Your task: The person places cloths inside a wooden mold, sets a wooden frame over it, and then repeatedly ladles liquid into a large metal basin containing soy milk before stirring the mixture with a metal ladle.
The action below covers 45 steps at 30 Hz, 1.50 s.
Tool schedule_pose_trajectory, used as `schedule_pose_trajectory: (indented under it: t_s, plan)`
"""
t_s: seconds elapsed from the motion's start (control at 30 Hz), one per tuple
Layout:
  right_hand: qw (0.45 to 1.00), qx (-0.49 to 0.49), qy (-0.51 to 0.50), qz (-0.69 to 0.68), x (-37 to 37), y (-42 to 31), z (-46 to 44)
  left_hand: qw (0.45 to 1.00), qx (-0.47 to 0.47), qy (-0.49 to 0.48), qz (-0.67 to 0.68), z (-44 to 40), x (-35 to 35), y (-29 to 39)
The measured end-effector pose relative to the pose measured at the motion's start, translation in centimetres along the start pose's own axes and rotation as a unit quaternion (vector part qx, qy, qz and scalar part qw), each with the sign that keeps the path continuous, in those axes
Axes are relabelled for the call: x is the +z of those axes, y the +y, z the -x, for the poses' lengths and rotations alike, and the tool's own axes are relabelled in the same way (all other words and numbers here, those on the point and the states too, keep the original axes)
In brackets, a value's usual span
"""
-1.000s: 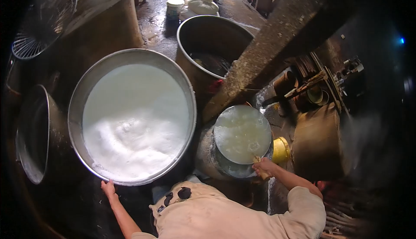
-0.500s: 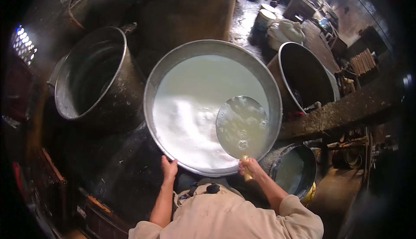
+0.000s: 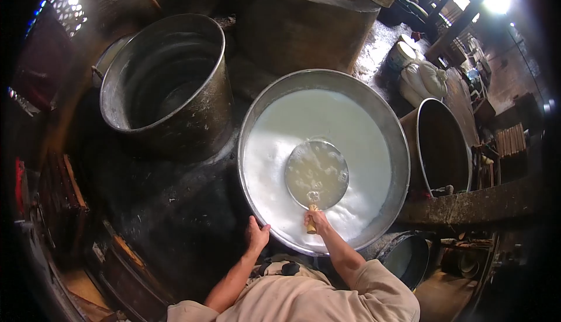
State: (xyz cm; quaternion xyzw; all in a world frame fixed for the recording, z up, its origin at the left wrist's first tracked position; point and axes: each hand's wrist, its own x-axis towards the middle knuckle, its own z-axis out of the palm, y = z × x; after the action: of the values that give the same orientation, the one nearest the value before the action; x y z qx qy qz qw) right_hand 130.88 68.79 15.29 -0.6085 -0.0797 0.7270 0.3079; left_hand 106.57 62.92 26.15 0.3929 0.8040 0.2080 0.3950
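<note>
A wide round metal vat full of milky white liquid stands in front of me. My right hand is wrapped around the short, light-coloured handle of a large round ladle. The ladle's bowl lies over the liquid near the vat's middle and contains cloudy, yellowish liquid with bubbles and foam. At the near left edge of the vat, my left hand grips the rim; part of its fingers is hidden.
A deep metal pot leans at the left. Another tall container stands tilted at the right, and a dark bucket with liquid sits at the lower right. Behind the vat are a large rounded block and pale sacks.
The ladle and my right hand have moved left, from the vat's right side toward its middle. The view has shifted, so the vat appears farther right. My left hand stays at the rim.
</note>
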Motion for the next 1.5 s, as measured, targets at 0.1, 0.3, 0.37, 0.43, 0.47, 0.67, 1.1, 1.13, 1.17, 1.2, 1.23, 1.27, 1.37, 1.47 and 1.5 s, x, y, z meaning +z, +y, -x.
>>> schedule_pose_trajectory:
  t_s: [0.1,0.3,0.37,0.43,0.47,0.67,1.1,1.13,1.17,1.2,1.23,1.27,1.37,1.47,1.5]
  plan:
    - [0.998,0.013,0.029,0.045,-2.4,0.0,-0.6,1.0,0.008,0.012,-0.002,0.0,0.2,-0.3]
    - [0.975,-0.059,0.165,0.135,-11.1,-2.7,2.0,0.999,0.03,0.029,0.018,-0.3,0.6,-0.7]
    - [0.942,-0.132,0.257,0.171,-14.3,-4.2,3.9,0.997,0.058,0.046,0.031,-0.4,1.1,-1.2]
    - [0.83,-0.262,0.406,0.279,-17.3,-6.7,6.7,0.996,0.067,0.044,0.044,0.0,0.7,-0.6]
    - [0.739,-0.339,0.458,0.36,-20.8,-6.8,7.1,0.997,0.06,0.02,0.051,0.0,0.5,-0.5]
    - [0.598,-0.399,0.648,0.253,-29.2,-5.9,25.3,0.993,0.075,0.048,0.073,0.4,1.0,-0.3]
    - [0.686,0.07,0.669,0.28,-53.9,15.3,30.5,0.998,-0.046,0.016,0.03,-1.8,1.2,-0.7]
    - [0.719,0.095,0.644,0.242,-52.7,14.7,29.8,0.997,-0.066,0.033,0.019,-1.4,1.6,-0.3]
    - [0.759,0.123,0.605,0.207,-53.1,15.6,27.9,0.995,-0.086,0.053,0.01,-1.3,1.8,0.1]
    - [0.794,0.149,0.563,0.173,-53.0,16.8,25.6,0.992,-0.107,0.072,0.003,-1.5,1.8,0.2]
    - [0.802,0.123,0.566,0.144,-52.4,18.9,23.0,0.992,-0.11,0.067,-0.006,-2.5,1.7,-0.6]
    - [0.809,0.098,0.569,0.114,-51.5,20.8,20.6,0.991,-0.106,0.077,-0.004,-2.0,2.1,-0.3]
    - [0.878,0.058,0.46,-0.116,-48.5,23.7,14.3,0.988,-0.114,0.095,-0.052,-1.4,2.7,0.8]
    - [0.886,0.02,0.319,-0.336,-45.6,24.8,10.0,0.98,-0.122,0.149,-0.056,-4.8,2.5,-2.3]
    - [0.874,0.006,0.267,-0.406,-45.3,24.5,9.4,0.98,-0.123,0.15,-0.052,-5.2,2.4,-2.9]
